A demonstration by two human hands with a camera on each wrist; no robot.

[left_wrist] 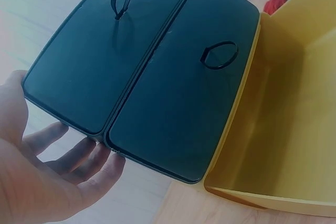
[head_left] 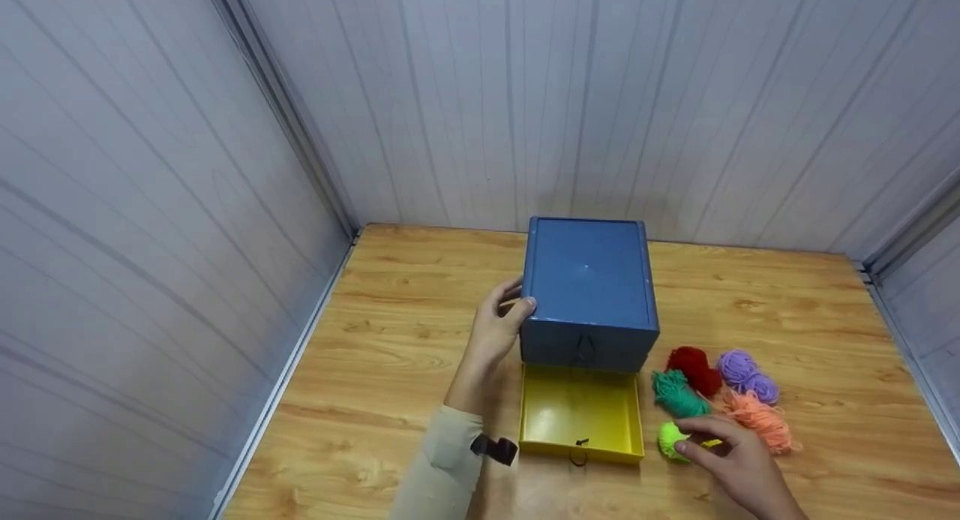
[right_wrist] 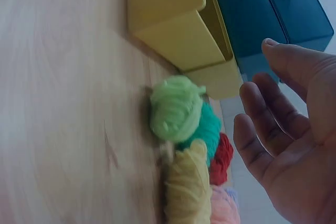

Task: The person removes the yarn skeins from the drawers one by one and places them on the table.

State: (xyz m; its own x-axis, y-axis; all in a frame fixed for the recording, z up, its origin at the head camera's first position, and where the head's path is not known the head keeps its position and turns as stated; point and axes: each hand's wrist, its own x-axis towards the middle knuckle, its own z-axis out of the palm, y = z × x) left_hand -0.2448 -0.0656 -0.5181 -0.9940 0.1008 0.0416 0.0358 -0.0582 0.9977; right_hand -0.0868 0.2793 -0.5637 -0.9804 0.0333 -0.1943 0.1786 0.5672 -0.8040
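My left hand [head_left: 496, 331] touches the left side of a blue drawer cabinet [head_left: 589, 269], with the thumb at its top front edge and the fingers spread along the side. Below the closed upper drawers, with their black loop pulls, the yellow bottom drawer [head_left: 577, 411] is pulled out, its bare floor showing. My right hand [head_left: 739, 464] hovers over the yarn to the right of it, fingers loosely bent and nothing in them. Nearest to it are a lime-green yarn ball [right_wrist: 176, 108] and a yellow yarn skein [right_wrist: 189, 187], partly covered by the hand in the head view.
More yarn skeins lie right of the cabinet: green [head_left: 679, 394], dark red [head_left: 694, 370], purple [head_left: 748, 376] and peach [head_left: 759, 421]. Panelled walls [head_left: 465, 107] border the wooden table [head_left: 390, 332] at the back and sides.
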